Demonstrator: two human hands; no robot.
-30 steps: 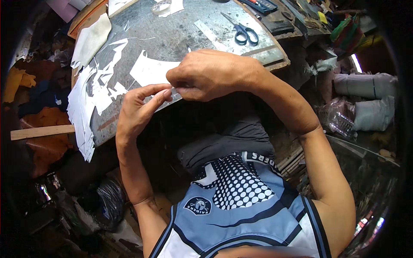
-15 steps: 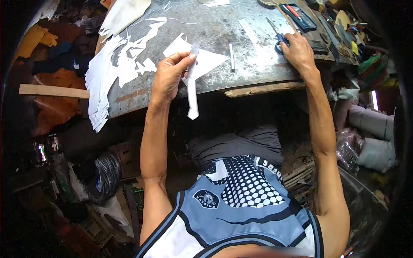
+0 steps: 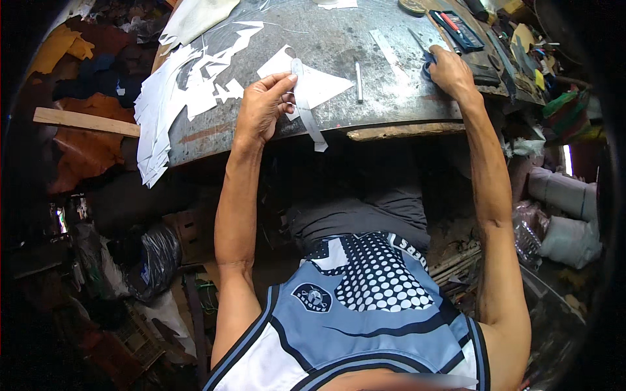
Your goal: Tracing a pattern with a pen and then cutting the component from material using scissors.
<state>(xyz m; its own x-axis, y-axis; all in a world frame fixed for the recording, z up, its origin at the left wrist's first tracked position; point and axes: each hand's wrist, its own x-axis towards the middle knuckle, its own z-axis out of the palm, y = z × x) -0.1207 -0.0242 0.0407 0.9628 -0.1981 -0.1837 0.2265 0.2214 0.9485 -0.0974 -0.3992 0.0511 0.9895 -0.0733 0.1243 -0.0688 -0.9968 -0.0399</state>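
Note:
My left hand (image 3: pixel 264 107) pinches the upper part of a narrow white paper strip (image 3: pixel 304 107) between thumb and fingers. The strip slants down to the right, its angled lower end over the table's near edge. Behind it lies a larger piece of white paper (image 3: pixel 329 89) on the table. At the right, my right hand (image 3: pixel 452 75) is closed around the dark blue handles of a pair of scissors (image 3: pixel 428 58). Their blades point to the far left, and part of the handles is hidden by my fingers. A slim silver rod-shaped tool (image 3: pixel 359 83) lies between my hands.
White paper scraps (image 3: pixel 208 72) pile up on the left of the metal-topped table (image 3: pixel 326 45). A pale strip (image 3: pixel 386 47), a round tin (image 3: pixel 412 8) and a dark case with a red pen-like tool (image 3: pixel 456 29) lie farther back. A wooden slat (image 3: pixel 85 121) juts out at left.
The paper strip has swung, its lower end moving right and up. My left hand has turned slightly with it. My right hand stays at the scissors, and the whole view has shifted a little.

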